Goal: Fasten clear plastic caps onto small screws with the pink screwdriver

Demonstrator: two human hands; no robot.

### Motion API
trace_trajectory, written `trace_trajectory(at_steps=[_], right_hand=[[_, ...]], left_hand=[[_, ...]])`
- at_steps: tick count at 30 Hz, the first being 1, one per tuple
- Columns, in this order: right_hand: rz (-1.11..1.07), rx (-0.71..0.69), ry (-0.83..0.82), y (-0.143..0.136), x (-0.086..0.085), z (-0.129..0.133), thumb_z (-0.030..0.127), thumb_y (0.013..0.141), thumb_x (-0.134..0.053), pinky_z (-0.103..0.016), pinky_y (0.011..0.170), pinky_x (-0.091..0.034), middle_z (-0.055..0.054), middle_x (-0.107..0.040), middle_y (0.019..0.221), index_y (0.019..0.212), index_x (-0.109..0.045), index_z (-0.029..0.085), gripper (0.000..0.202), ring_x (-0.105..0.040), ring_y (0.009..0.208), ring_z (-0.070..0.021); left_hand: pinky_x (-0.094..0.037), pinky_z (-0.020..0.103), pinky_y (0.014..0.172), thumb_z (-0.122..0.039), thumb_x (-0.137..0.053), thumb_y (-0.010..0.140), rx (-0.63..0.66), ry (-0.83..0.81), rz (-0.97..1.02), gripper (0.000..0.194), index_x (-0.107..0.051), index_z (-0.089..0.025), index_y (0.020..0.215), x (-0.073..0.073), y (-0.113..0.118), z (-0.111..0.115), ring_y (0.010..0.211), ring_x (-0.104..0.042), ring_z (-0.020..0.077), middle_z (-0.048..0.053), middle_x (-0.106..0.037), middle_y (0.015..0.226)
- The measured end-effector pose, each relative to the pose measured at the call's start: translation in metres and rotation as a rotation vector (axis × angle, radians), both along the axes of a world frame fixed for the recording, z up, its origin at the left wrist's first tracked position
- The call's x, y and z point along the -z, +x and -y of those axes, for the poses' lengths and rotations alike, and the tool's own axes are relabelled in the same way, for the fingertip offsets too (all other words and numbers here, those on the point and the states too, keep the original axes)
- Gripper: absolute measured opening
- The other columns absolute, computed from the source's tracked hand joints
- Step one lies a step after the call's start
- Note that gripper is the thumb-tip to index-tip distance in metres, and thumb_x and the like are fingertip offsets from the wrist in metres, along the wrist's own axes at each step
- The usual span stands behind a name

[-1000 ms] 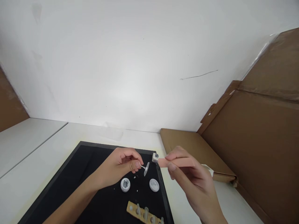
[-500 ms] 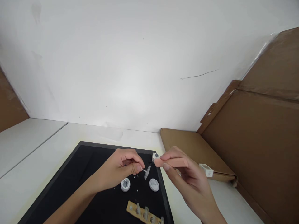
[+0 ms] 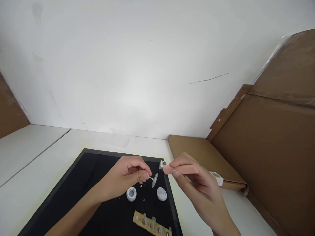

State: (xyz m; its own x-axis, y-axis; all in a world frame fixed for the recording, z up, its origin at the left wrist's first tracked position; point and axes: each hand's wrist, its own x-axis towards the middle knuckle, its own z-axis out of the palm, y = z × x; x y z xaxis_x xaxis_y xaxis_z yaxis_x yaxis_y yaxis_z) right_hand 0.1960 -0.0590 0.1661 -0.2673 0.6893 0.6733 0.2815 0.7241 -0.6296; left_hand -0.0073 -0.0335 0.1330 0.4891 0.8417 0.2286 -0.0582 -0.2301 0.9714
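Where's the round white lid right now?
In the head view, the round white lid lies on the black mat, near its right edge, to the right of the open white jar.

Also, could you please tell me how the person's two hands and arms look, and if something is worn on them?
The left hand and right hand are bare: no gloves, and no rings can be seen. No sleeve, watch or bracelet shows on the left forearm or the visible part of the right forearm.
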Motion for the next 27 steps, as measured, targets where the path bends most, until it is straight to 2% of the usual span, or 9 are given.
trace_trajectory(at_steps=[3, 8, 10, 14, 21, 24, 27], right_hand=[[-0.039, 0.03, 0.008, 0.0021, 0.0005, -0.0007, 0.02, 0.09, -0.057, -0.027, 0.055, -0.046, -0.001, -0.064, 0.079, 0.077, -0.064, 0.026, 0.016, -0.057, 0.068, -0.0145], [0.008, -0.158, -0.031, 0.0011, -0.0017, 0.0035, 0.018, 0.092, -0.055, -0.03, 0.058, -0.047, 0.0, -0.067, 0.078, 0.083, -0.063, 0.028, 0.016, -0.058, 0.068, -0.0148], [0.048, -0.179, -0.06, -0.0004, -0.0026, 0.0053, 0.017, 0.092, -0.054, -0.031, 0.06, -0.047, 0.0, -0.067, 0.079, 0.084, -0.063, 0.028, 0.016, -0.058, 0.069, -0.0149], [0.034, -0.088, -0.08, -0.0023, -0.0032, 0.0044, 0.022, 0.092, -0.055, -0.029, 0.056, -0.045, -0.001, -0.065, 0.077, 0.079, -0.063, 0.027, 0.016, -0.058, 0.068, -0.0152], [-0.062, 0.033, -0.001, 0.0002, 0.0027, -0.0005, 0.024, 0.091, -0.057, -0.028, 0.052, -0.044, -0.002, -0.064, 0.079, 0.08, -0.066, 0.027, 0.015, -0.056, 0.067, -0.0152], [-0.087, -0.054, 0.07, -0.0016, 0.0043, 0.0014, 0.019, 0.091, -0.056, -0.03, 0.057, -0.046, -0.001, -0.067, 0.08, 0.085, -0.065, 0.028, 0.014, -0.057, 0.068, -0.0155], [-0.038, -0.169, 0.06, -0.0053, 0.0043, 0.0041, 0.015, 0.09, -0.056, -0.031, 0.059, -0.046, 0.0, -0.068, 0.08, 0.087, -0.063, 0.028, 0.016, -0.057, 0.066, -0.0147]], left_hand=[[-0.045, 0.023, 0.061, -0.024, -0.061, 0.083, -0.002, -0.004, 0.004, 0.013, -0.069, -0.015, 0.077, 0.0013, -0.0011, -0.0009, 0.062, -0.055, 0.0101, 0.0, -0.06, 0.07], [-0.045, 0.023, 0.06, -0.025, -0.061, 0.084, -0.005, -0.006, 0.009, 0.015, -0.068, -0.015, 0.076, -0.0005, 0.0, -0.002, 0.061, -0.054, 0.0102, 0.0, -0.059, 0.069], [-0.046, 0.023, 0.06, -0.026, -0.062, 0.084, 0.003, -0.011, 0.017, 0.015, -0.068, -0.015, 0.076, -0.0013, 0.0009, -0.0016, 0.061, -0.054, 0.0103, 0.0, -0.059, 0.069], [-0.046, 0.024, 0.062, -0.027, -0.062, 0.084, 0.017, -0.015, 0.01, 0.015, -0.069, -0.015, 0.077, -0.0005, 0.0012, -0.0003, 0.063, -0.055, 0.011, 0.001, -0.059, 0.07], [-0.046, 0.025, 0.062, -0.03, -0.062, 0.083, 0.01, -0.049, 0.028, 0.018, -0.068, -0.014, 0.077, 0.0011, 0.0, -0.0004, 0.063, -0.055, 0.0113, 0.001, -0.06, 0.069], [-0.046, 0.025, 0.061, -0.035, -0.064, 0.082, -0.005, -0.089, 0.049, 0.023, -0.066, -0.013, 0.076, -0.0023, 0.001, -0.0009, 0.061, -0.054, 0.0109, 0.0, -0.059, 0.065], [-0.045, 0.025, 0.06, -0.04, -0.066, 0.08, -0.006, -0.144, 0.069, 0.028, -0.066, -0.013, 0.076, -0.0059, 0.0028, -0.0014, 0.059, -0.053, 0.0106, 0.0, -0.058, 0.062]])
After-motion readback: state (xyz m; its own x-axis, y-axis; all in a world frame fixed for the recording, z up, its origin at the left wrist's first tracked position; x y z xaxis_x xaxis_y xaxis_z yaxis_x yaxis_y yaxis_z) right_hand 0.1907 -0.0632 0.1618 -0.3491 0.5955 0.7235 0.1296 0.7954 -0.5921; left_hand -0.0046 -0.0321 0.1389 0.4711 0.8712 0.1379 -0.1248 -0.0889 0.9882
